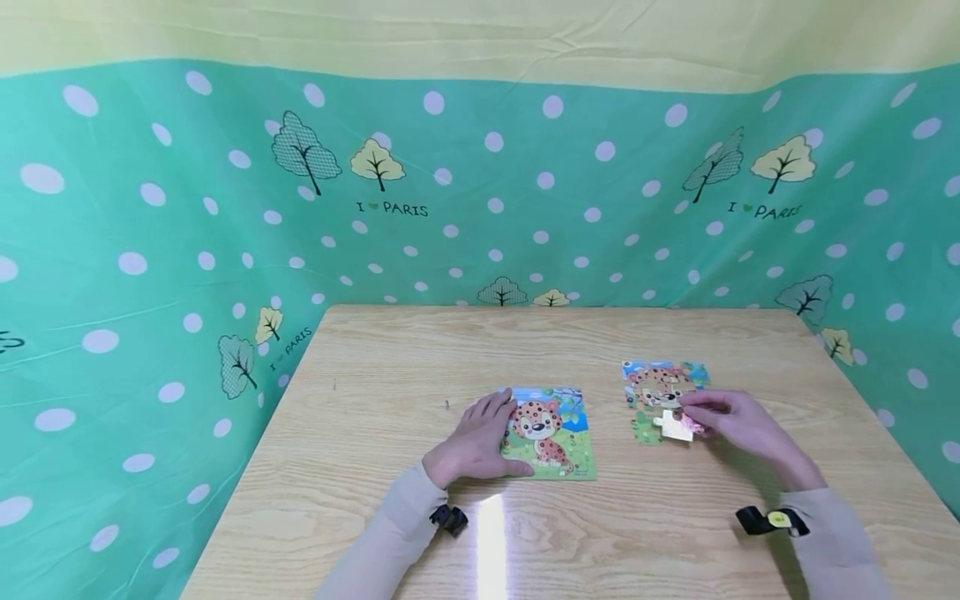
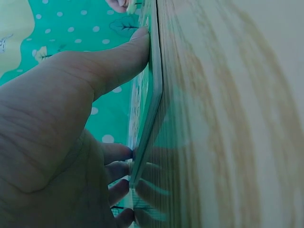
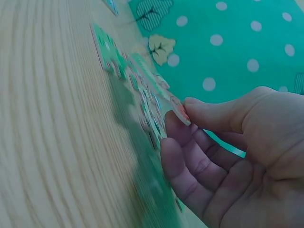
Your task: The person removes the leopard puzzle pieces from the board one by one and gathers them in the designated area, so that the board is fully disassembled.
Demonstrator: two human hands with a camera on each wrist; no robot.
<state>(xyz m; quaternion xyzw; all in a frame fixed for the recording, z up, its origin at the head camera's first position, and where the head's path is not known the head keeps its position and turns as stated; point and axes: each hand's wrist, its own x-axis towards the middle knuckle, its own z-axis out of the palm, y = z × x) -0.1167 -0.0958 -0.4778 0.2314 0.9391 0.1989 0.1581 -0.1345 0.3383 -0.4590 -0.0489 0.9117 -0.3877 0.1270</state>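
Observation:
A puzzle board (image 1: 551, 433) with a cartoon leopard picture lies flat near the table's middle. My left hand (image 1: 480, 442) rests on its left edge, fingers straight; in the left wrist view the thumb and fingers (image 2: 118, 154) press the board's thin edge (image 2: 151, 104). To the right lies a cluster of joined puzzle pieces (image 1: 660, 387). My right hand (image 1: 731, 421) pinches one loose puzzle piece (image 1: 677, 427) at the cluster's lower edge. In the right wrist view that piece (image 3: 175, 108) is tilted up between thumb and fingers, touching the other pieces (image 3: 128, 71).
A light wooden table (image 1: 375, 467) carries everything. A green polka-dot cloth with tree prints (image 1: 150, 250) walls in the left, back and right sides. A bright glare strip (image 1: 491, 533) lies on the wood near the front edge.

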